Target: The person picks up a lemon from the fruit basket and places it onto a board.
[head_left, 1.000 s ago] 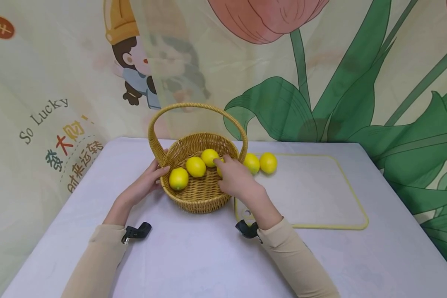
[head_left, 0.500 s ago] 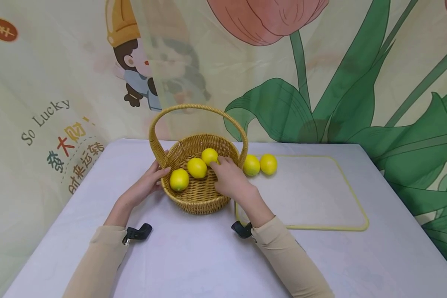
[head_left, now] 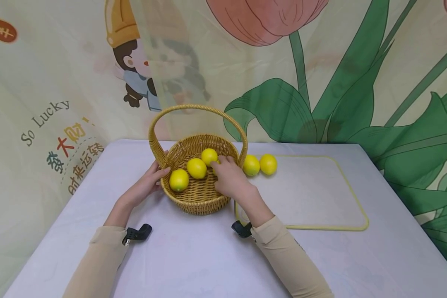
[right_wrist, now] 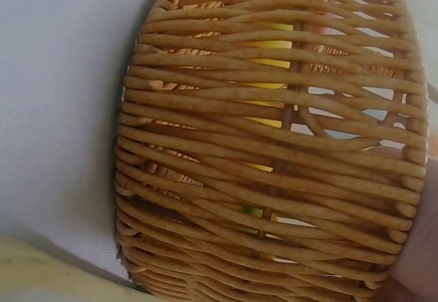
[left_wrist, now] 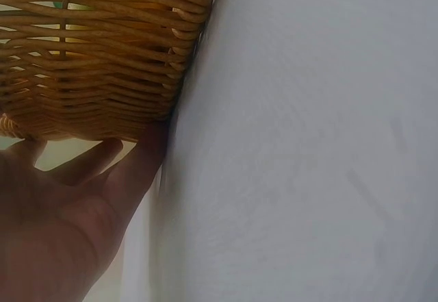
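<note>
A round wicker basket (head_left: 201,207) with a tall handle stands on the table. Three yellow lemons show inside: one at the left (head_left: 179,180), one in the middle (head_left: 197,168) and one towards the back (head_left: 209,157). The left hand (head_left: 143,186) touches the basket's left side, thumb at the rim; in the left wrist view its extended fingers (left_wrist: 89,161) lie against the outer weave. Over the right rim reaches the right hand (head_left: 231,178), fingers bent down round a fourth lemon, mostly hidden under them. The right wrist view shows yellow behind the weave (right_wrist: 274,144).
Two more lemons, one nearer the basket (head_left: 251,165) and one beside it (head_left: 268,164), lie at the back left of a white board (head_left: 309,194) with a yellow edge. A printed curtain (head_left: 268,62) hangs behind the white-covered table (head_left: 193,256).
The right hand has shifted slightly left and now covers nearly all of the fourth lemon, which showed more earlier. Since half a second ago hardly anything has moved. The left hand stays at the basket.
</note>
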Tool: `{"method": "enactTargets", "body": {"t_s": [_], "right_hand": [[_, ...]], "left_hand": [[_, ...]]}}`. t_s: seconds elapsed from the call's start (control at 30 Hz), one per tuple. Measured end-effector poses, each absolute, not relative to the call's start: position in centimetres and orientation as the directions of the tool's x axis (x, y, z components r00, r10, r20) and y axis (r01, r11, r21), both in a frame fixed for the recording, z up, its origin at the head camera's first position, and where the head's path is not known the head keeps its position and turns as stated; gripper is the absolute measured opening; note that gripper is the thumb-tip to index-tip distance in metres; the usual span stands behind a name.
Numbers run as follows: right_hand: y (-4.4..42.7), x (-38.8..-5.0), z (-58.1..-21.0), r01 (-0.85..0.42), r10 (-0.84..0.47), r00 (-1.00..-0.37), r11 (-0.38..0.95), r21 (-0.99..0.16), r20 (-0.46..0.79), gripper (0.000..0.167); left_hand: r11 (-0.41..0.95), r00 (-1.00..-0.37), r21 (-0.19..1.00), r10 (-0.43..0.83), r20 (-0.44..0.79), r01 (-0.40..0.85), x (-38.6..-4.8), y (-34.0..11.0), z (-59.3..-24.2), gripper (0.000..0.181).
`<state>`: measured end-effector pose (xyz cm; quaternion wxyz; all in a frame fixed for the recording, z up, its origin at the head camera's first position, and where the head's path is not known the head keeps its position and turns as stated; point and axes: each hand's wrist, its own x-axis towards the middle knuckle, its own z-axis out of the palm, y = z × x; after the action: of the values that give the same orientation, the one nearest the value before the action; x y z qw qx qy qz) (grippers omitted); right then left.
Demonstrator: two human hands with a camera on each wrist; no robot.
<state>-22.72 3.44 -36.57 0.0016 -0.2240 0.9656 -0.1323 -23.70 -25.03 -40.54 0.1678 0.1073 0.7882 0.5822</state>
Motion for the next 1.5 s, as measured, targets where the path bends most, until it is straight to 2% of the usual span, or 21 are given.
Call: {"method": "enactTargets", "body": {"t_s": [0.5, 0.73, 1.0, 1.27, 1.5], "right_hand": [[3.5, -22.74, -36.81, -0.434, -0.434, -0.899, 0.857, -0.277, 0.064, 0.058], [3.65, -22.74, -36.94, -0.497, -0.492, -0.866, 0.832, -0.245, 0.088, 0.043], [3.61, -22.95, -36.94, -0.511, -0.514, -0.857, 0.831, -0.221, 0.049, 0.045], [3.49, -22.89, -36.97, -0.503, -0.521, -0.853, 0.828, -0.246, -0.009, 0.051], [3.57, -22.86, -36.85, -0.507, -0.531, -0.846, 0.823, -0.257, -0.031, 0.049]], "left_hand": [[0.305, -0.923, 0.952, 0.361, -0.132, -0.017, -23.74, -24.96, -40.71, 0.073], [0.302, -0.924, 0.953, 0.361, -0.128, -0.015, -23.73, -24.98, -40.66, 0.072], [0.296, -0.925, 0.955, 0.358, -0.129, -0.019, -23.75, -24.98, -40.58, 0.071], [0.308, -0.926, 0.951, 0.353, -0.132, -0.018, -23.64, -24.99, -40.62, 0.071], [0.309, -0.926, 0.951, 0.356, -0.13, -0.014, -23.6, -24.99, -40.67, 0.072]]}}
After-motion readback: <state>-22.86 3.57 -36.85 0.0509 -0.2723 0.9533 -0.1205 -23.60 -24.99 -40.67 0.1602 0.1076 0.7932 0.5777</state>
